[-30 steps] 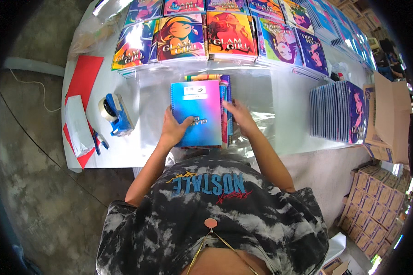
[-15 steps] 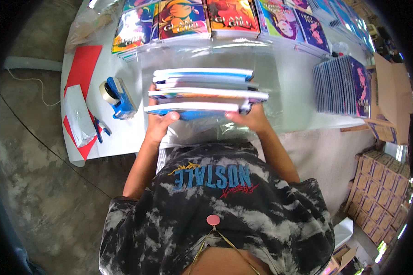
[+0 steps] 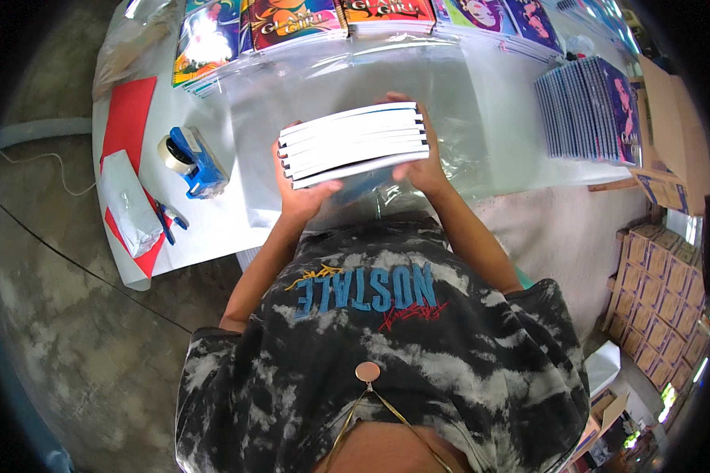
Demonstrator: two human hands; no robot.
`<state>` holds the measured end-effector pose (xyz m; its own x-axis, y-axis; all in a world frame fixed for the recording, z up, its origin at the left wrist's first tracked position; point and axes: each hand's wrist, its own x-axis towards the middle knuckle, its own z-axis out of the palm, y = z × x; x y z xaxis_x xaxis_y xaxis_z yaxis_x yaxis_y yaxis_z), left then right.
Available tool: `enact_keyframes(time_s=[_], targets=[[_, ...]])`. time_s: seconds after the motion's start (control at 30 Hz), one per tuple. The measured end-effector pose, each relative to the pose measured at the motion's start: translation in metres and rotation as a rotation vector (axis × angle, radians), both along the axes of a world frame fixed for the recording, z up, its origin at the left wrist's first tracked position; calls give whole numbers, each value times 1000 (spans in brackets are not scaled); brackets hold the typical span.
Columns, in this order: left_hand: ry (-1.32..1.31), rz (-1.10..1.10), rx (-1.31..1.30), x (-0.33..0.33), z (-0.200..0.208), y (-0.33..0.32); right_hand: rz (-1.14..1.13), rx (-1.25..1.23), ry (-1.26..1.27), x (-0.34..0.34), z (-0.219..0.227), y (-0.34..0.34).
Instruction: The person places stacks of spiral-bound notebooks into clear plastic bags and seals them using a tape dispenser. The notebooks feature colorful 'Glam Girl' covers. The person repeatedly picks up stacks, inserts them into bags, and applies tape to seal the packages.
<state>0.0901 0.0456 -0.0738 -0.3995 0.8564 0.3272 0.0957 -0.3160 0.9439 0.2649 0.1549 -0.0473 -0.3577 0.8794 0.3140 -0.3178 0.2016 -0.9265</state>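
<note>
Between my two hands I hold a small stack of notebooks (image 3: 355, 143) on edge above the table, their white page edges facing up. My left hand (image 3: 306, 193) grips the left end, thumb on the near side. At the right end my right hand (image 3: 420, 162) is closed round the stack, with its thumb in front and fingers behind. Beneath the stack lies a clear plastic sheet (image 3: 284, 87) spread on the white table. Piles of colourful illustrated notebooks (image 3: 292, 20) stand beyond it, along the far side.
On the left are a blue tape dispenser (image 3: 193, 162), a red sheet (image 3: 128, 118), a wrapped white packet (image 3: 130, 205) and a small blue tool (image 3: 170, 221). To the right stand a row of notebooks (image 3: 576, 110), an open cardboard box (image 3: 674, 126) and stacked cartons (image 3: 659, 284).
The loosely spread notebooks are now pressed together into an even block. Both hands have closed inward on it, and the stack's far edges line up better.
</note>
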Motion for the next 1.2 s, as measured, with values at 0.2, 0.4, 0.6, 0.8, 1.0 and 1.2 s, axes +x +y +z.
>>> enact_keyframes(time_s=[0.2, 0.4, 0.6, 0.8, 1.0, 1.2], targets=[[78, 2, -55, -14, -31, -3, -28, 48, -75, 0, -28, -2], [441, -159, -509, -17, -52, -5, 49, 35, -543, 10, -89, 0], [247, -19, -650, -4, 9, 7, -62, -182, -716, 15, 5, 1], [75, -152, -1060, -11, -15, 36, 36, -478, -1115, 20, -47, 24], [360, -141, -1228, -11, 2, 44, 129, -417, -1244, 22, -31, 34], [836, 664, -989, -47, -32, 9, -716, 220, -1594, 81, -60, 37]])
